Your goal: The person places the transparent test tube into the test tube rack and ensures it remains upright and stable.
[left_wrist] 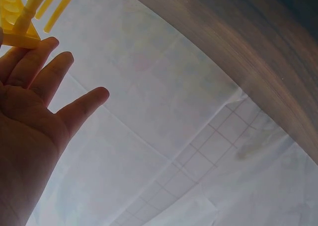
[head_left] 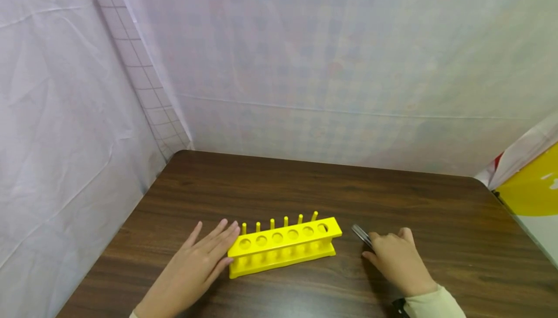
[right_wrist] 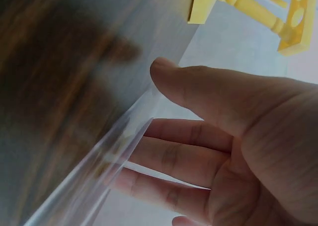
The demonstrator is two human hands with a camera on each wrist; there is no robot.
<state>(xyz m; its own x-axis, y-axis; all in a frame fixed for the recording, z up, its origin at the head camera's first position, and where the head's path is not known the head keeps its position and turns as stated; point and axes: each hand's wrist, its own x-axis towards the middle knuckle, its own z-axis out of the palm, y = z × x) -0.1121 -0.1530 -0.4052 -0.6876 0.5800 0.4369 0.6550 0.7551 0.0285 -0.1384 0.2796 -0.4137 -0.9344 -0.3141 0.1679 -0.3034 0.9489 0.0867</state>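
Note:
A yellow rack [head_left: 285, 236] with a row of round holes and several upright pegs behind them stands on the table, its left end touched by my left hand [head_left: 196, 265]. In the left wrist view, the fingers of my left hand [left_wrist: 35, 102] are extended beside the rack's end [left_wrist: 20, 39]. To the rack's right, my right hand [head_left: 396, 260] pinches a clear tube [head_left: 362, 235] whose far end points up-left. In the right wrist view, the clear tube [right_wrist: 84, 186] runs to the thumb and fingers of my right hand [right_wrist: 223, 136], with the rack [right_wrist: 258, 10] beyond.
The dark wooden table [head_left: 283, 182] extends behind and on both sides of the rack. White sheeting [head_left: 340, 66] hangs behind it and at the left. A yellow object [head_left: 529, 185] is at the right edge, past the table.

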